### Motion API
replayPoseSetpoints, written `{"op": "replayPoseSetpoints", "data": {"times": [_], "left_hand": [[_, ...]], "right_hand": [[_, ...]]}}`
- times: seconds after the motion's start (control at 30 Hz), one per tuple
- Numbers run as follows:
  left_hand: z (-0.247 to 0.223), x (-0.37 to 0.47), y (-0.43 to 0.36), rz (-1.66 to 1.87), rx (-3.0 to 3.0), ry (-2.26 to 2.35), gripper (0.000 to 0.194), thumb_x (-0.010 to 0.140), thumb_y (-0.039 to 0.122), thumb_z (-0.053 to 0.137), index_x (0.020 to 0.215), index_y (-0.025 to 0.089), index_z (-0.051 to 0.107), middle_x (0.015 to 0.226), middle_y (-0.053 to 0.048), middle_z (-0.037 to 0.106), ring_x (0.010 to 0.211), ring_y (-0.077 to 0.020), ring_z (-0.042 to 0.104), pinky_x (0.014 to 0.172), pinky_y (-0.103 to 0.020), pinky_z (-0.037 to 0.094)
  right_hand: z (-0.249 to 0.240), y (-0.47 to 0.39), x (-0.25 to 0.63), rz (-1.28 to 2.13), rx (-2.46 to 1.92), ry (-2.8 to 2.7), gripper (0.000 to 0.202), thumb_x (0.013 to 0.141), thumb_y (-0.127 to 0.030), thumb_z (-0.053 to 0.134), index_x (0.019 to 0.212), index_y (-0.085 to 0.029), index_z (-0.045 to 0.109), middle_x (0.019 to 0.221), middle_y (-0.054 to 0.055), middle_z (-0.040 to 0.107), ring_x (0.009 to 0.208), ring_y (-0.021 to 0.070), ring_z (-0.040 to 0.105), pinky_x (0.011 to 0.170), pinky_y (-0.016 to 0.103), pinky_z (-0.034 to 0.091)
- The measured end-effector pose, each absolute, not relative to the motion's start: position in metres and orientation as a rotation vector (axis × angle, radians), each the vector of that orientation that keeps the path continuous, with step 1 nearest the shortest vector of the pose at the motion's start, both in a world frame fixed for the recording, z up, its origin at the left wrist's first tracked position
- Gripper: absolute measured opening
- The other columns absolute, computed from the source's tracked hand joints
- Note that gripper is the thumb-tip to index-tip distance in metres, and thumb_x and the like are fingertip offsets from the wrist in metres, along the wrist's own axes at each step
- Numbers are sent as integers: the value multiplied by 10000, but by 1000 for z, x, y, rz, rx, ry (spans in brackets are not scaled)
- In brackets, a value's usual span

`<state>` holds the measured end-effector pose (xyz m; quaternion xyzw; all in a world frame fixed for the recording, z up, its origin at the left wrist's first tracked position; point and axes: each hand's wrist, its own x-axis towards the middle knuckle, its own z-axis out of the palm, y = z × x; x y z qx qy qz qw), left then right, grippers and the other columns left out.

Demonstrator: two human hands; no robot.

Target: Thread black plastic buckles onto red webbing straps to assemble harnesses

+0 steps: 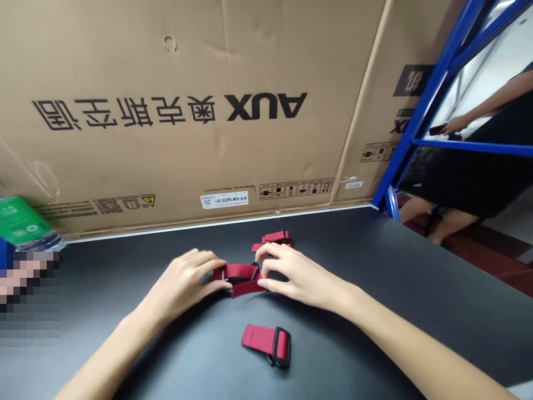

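Observation:
Between my two hands lies a red webbing strap (245, 271) with black buckle parts, just over the dark tabletop. My left hand (189, 278) pinches the strap's left end between thumb and fingers. At the other end, my right hand (287, 272) grips the strap by a black ring, fingers curled. Nearer to me rests a second red strap (258, 338), threaded through a black slider buckle (282, 348). A third folded red strap (275, 238) with a black buckle sits just beyond my right hand, partly hidden by it.
A large upside-down AUX cardboard box (187, 155) stands along the table's (358, 239) back edge. Blue metal frame posts (420, 122) rise at the right, with a person (491, 144) beyond them. A green-labelled bottle (25, 222) is at the far left, beside a pixelated patch.

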<state>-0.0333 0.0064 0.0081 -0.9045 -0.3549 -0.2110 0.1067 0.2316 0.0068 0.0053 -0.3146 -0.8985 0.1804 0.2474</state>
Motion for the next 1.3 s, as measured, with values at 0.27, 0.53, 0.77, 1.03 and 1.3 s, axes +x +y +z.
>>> {"op": "replayPoseSetpoints", "data": {"times": [0.27,0.53,0.77,1.03,1.3], "left_hand": [[-16,-20,5,-730,-2866,-1213,446,1036,431,292,1123,218,674,961,-57,697,787,-170,665,716,-255,528],[-10,-9,-2,-1087,-2861,-1340,286,979,274,394,1022,200,667,908,-49,739,774,-172,703,738,-272,572],[-6,10,-17,-1322,-2704,-1272,213,960,266,454,1038,205,643,953,-26,753,810,-164,724,750,-252,571],[-7,13,-20,-1068,-2725,-1507,292,953,415,437,836,210,608,694,6,618,566,-147,564,546,-250,472],[-11,17,-16,-988,-2781,-1706,295,909,337,429,674,208,552,579,15,563,514,-152,513,502,-249,393]], "right_hand": [[-7,9,223,421,-1010,-2400,271,917,-279,638,668,-172,628,957,47,666,853,178,628,778,295,486],[-7,8,220,333,-1040,-2272,170,779,-273,782,844,-189,649,950,51,692,928,223,631,849,353,496],[-13,3,202,137,-909,-2395,402,816,-291,755,1165,-144,618,1065,127,711,981,276,653,864,419,525],[-18,6,203,255,-961,-2329,311,805,-213,768,1096,-149,679,1078,100,734,1008,246,669,900,371,529],[-21,1,197,349,-985,-2319,303,799,-260,765,1071,-153,685,1059,97,730,987,244,656,878,360,514]]}}
